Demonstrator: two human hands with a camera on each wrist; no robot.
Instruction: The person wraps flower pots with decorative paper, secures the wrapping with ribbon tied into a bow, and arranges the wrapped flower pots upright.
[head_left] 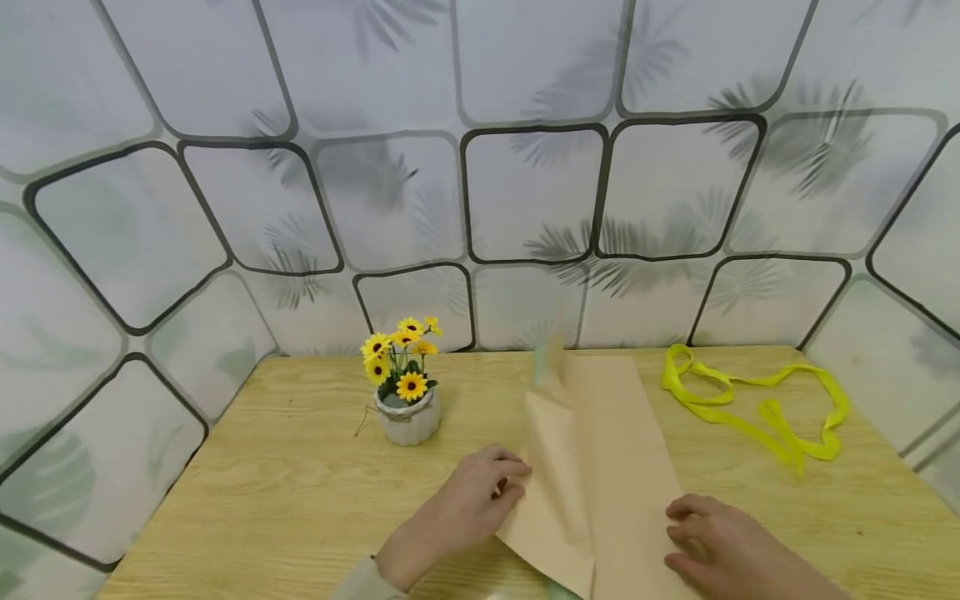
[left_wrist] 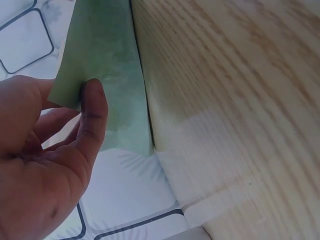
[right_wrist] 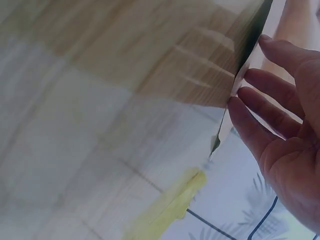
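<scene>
A sheet of paper, tan on top and green on its underside, lies lengthwise on the table with its left part lifted and creased into a fold. My left hand pinches the left edge of that raised flap. In the left wrist view the green side shows, with the thumb against it and the other fingers partly hidden behind. Along the sheet's right edge, my right hand touches the paper with its fingertips. The right wrist view shows those fingers fairly straight against the edge.
A white pot of yellow artificial flowers stands left of the paper. To the right, a loose yellow ribbon lies in loops on the wooden table. Patterned cloth or paper walls rise behind and beside the table.
</scene>
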